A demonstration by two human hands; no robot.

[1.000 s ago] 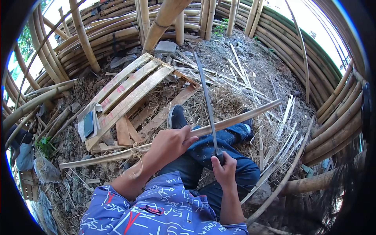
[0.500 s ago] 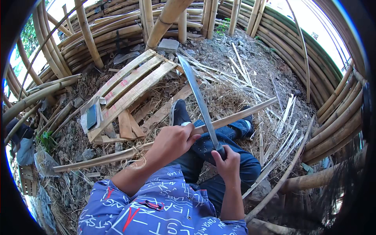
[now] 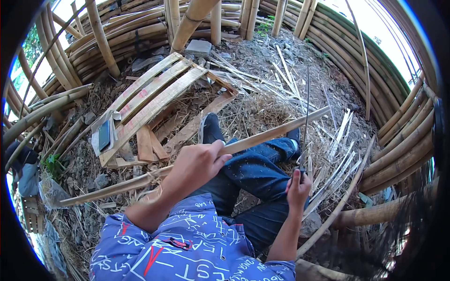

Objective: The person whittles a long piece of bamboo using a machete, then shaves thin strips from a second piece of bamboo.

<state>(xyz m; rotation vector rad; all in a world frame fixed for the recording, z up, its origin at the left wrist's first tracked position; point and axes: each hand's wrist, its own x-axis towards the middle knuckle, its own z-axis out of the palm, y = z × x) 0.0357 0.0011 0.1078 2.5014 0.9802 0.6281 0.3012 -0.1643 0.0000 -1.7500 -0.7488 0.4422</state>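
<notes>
My left hand [image 3: 199, 163] is closed around a long split bamboo strip [image 3: 276, 132], which slants across my lap from lower left to upper right. Curled shavings cling to the strip near my left forearm. In my right hand [image 3: 299, 189] is the dark handle of a machete [image 3: 306, 117], its long blade pointing away from me. Seen nearly edge-on, the blade looks like a thin dark line and overlaps the strip near its far right end. Under the strip are my crossed legs in blue jeans [image 3: 253, 168].
A slatted wooden pallet [image 3: 154, 100] lies front left, with a phone [image 3: 104, 136] on its near corner. Thin bamboo slivers [image 3: 344, 136] are scattered over the ground at right. Bamboo pole walls [image 3: 347, 61] surround the spot. Another person [image 3: 29, 175] shows partly at far left.
The machete has swung to the right along the strip, from close by my left hand to near its far right end, and its blade has turned edge-on. My left hand keeps its grip.
</notes>
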